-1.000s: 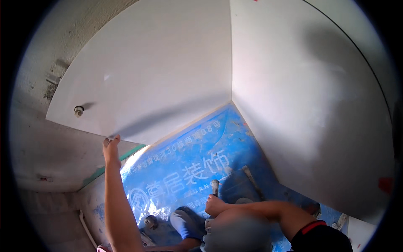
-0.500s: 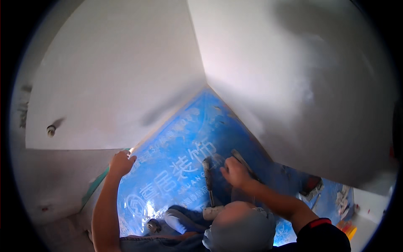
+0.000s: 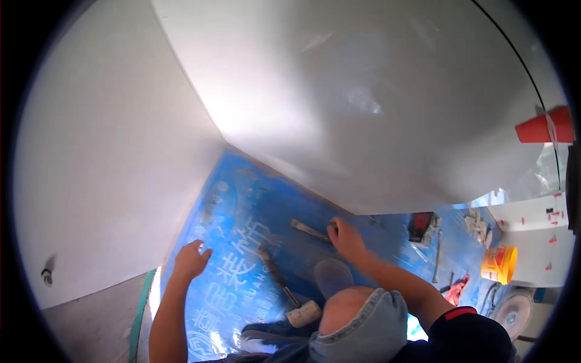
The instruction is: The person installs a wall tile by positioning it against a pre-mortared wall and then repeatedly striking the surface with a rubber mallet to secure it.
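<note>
My left hand [image 3: 192, 260] is over the blue floor sheet [image 3: 242, 187] near the foot of the left white wall panel [image 3: 115, 151], fingers apart and empty. My right hand [image 3: 346, 239] hangs with loosely bent, parted fingers right beside the end of a flat metal bar [image 3: 305, 228]; I cannot tell if it touches it. A mallet with a pale head [image 3: 302, 313] lies between my hands. My bent knee [image 3: 354, 320] is below them. The right white panel [image 3: 375, 121] meets the left one in a corner, and a pipe fitting [image 3: 47, 277] sticks out of the left panel.
At the right are a red plastic piece [image 3: 538, 127] on the panel, a yellow bucket [image 3: 499, 263], a dark red-and-black item [image 3: 420, 227], scattered tools, a red cloth [image 3: 457, 290] and a round disc [image 3: 511, 311]. A green strip [image 3: 140, 314] runs along the left.
The view has swung right, bringing the bucket into sight. My left hand has left the panel's lower edge. My right hand has moved from near my knee forward to the metal bar.
</note>
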Tool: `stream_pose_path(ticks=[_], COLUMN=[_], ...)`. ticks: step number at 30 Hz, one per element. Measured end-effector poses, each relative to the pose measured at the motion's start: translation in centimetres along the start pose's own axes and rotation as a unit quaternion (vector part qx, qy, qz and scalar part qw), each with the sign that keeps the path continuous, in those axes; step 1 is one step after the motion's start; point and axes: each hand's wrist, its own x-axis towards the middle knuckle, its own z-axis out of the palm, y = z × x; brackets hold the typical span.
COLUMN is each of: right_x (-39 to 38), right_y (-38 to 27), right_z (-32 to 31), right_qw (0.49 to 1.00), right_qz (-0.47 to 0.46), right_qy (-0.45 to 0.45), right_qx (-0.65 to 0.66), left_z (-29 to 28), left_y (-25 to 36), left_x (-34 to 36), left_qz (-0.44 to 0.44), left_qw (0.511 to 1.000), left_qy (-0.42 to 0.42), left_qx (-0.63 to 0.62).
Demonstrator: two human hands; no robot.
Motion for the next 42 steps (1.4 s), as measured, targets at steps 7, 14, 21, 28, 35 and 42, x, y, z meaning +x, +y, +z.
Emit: stream_pose_path(ticks=[7, 14, 21, 28, 35, 42], right_x=[10.2, 10.7, 9.6, 7.4, 6.5, 11.6], right_y=[-5.7, -5.3, -5.7, -11.2, -16.1, -22.5], right_z=[4.0, 5.4, 3.6, 2.4, 4.7, 5.8], right_qw=[0.989, 0.990, 0.992, 0.989, 0.967, 0.944], right_qz=[0.010, -0.046, -0.094, -0.108, -0.095, -0.148], right_qy=[0.044, 0.084, 0.050, -0.033, -0.171, -0.124], right_qx=[-0.143, -0.101, -0.069, 0.091, 0.164, 0.267], left_z=[-1.9, -2.1, -1.6, -1.7, 0.7, -2.7], left_y=[-3.7, -12.8, -13.5, -14.9, -20.6, -17.6], left_x=[-2.8, -7.2, -8.9, -10.2, -10.5, -8.8], left_qz=[-0.018, -0.093, -0.165, -0.175, -0.160, -0.212], left_qw=[0.998, 0.993, 0.983, 0.980, 0.915, 0.487], left_qy=[0.041, 0.068, 0.034, 0.045, 0.306, 0.486], left_qx=[-0.032, -0.031, -0.067, -0.086, -0.208, -0.694])
